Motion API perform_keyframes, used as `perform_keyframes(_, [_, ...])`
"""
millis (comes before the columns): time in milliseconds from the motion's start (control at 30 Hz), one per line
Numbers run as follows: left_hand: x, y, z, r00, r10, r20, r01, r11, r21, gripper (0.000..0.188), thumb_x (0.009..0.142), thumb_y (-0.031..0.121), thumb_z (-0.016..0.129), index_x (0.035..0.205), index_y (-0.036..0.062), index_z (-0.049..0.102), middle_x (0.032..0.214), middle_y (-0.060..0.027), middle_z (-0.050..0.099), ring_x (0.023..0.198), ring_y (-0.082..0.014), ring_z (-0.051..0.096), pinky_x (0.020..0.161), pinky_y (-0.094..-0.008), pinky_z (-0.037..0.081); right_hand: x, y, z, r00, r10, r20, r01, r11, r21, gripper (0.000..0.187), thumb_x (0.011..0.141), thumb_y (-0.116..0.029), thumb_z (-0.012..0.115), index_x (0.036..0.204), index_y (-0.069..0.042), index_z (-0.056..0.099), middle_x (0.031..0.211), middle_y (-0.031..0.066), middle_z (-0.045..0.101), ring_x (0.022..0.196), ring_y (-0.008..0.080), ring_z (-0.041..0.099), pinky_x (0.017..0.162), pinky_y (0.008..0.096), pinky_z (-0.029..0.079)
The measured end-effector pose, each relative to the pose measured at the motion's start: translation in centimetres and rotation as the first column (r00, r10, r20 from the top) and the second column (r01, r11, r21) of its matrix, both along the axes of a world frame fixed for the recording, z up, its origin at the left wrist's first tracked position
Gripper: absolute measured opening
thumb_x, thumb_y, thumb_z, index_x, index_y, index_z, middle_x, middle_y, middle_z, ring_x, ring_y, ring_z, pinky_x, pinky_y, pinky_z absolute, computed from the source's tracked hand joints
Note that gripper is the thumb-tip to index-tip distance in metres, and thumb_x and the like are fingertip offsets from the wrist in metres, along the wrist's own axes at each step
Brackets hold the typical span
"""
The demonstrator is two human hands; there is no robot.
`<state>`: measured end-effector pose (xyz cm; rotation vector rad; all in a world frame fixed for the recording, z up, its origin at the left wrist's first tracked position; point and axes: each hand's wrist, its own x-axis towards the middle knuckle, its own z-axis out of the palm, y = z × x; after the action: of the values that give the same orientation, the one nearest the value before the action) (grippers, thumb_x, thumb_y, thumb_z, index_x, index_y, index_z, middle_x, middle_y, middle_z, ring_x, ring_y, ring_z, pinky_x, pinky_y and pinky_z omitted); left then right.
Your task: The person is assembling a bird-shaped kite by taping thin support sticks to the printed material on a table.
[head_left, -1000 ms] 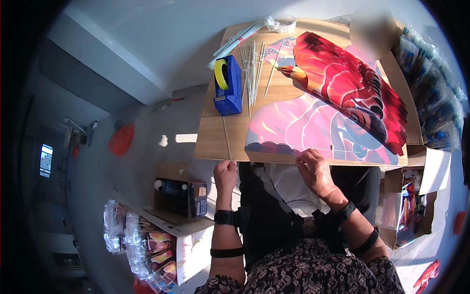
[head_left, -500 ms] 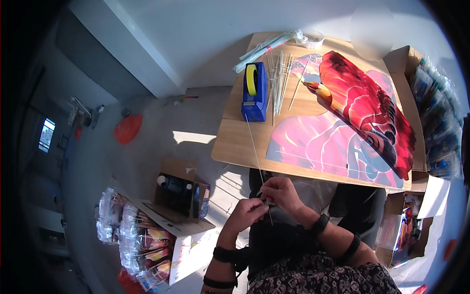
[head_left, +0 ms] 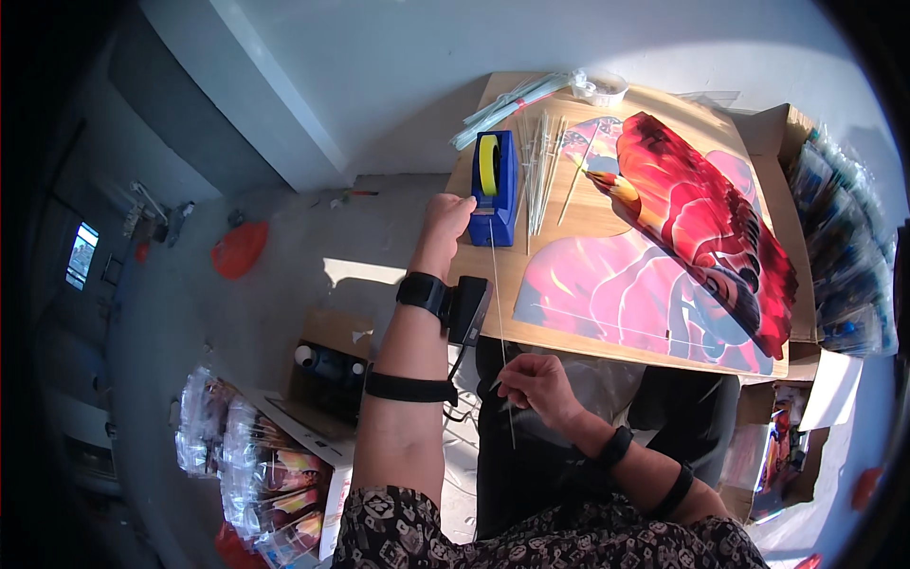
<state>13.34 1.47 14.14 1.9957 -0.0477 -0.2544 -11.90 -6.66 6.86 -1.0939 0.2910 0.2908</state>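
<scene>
My left hand [head_left: 445,228] reaches out to the blue tape dispenser [head_left: 503,218] at the table's left side. Its fingers are closed, pinching at the tape end by the cutting edge; the pinched bit is barely visible. A roll of yellow tape [head_left: 489,163] sits in the dispenser. Above my lap, my right hand [head_left: 538,387] pinches a thin pale rod [head_left: 501,327], which runs up toward the dispenser and down past my fingers. Something small and pale juts from that pinch. On the table lie a red printed kite sheet [head_left: 697,223] and a paler, pinkish printed sheet [head_left: 597,284].
Several loose thin sticks [head_left: 542,180] lie right of the dispenser, with a bundle of pale rods [head_left: 512,106] behind. A white bowl [head_left: 601,92] stands at the back. Boxes with packaged goods [head_left: 284,474] stand at left, more packages [head_left: 844,237] at right.
My left hand has left the rod beside my right hand and moved up and forward to the tape dispenser. My right hand still holds the rod and has shifted slightly down.
</scene>
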Motion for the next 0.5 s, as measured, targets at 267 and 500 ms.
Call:
perform_keyframes(267, [2.8, -1.3, -1.5, 0.996, 0.039, -0.077, -0.054, 0.977, -0.208, 0.004, 0.077, -0.005, 0.062, 0.080, -0.0069, 0.063, 0.076, -0.0131, 0.064, 0.061, -0.0194, 0.064, 0.053, -0.0315, 0.052, -0.2, 1.0, 1.0, 1.000, -0.003, -0.003, 0.003, 0.999, -0.050, 0.012, 0.086, -0.008, 0.061, 0.076, -0.001, 0.061, 0.064, 0.0034, 0.062, 0.050, 0.0060, 0.051, 0.044, 0.0194, 0.038])
perform_keyframes(500, [-3.9, -0.1, 1.7, 0.996, 0.092, 0.022, -0.082, 0.955, -0.286, 0.013, 0.081, 0.007, 0.067, 0.074, 0.0012, 0.058, 0.067, -0.0042, 0.056, 0.049, -0.0060, 0.042, 0.042, -0.0219, 0.034, 0.0, 1.5, 0.5, 0.999, -0.021, -0.026, 0.021, 1.000, -0.016, 0.011, 0.085, -0.005, 0.061, 0.074, -0.001, 0.061, 0.061, 0.0044, 0.060, 0.050, 0.0063, 0.051, 0.041, 0.0203, 0.036])
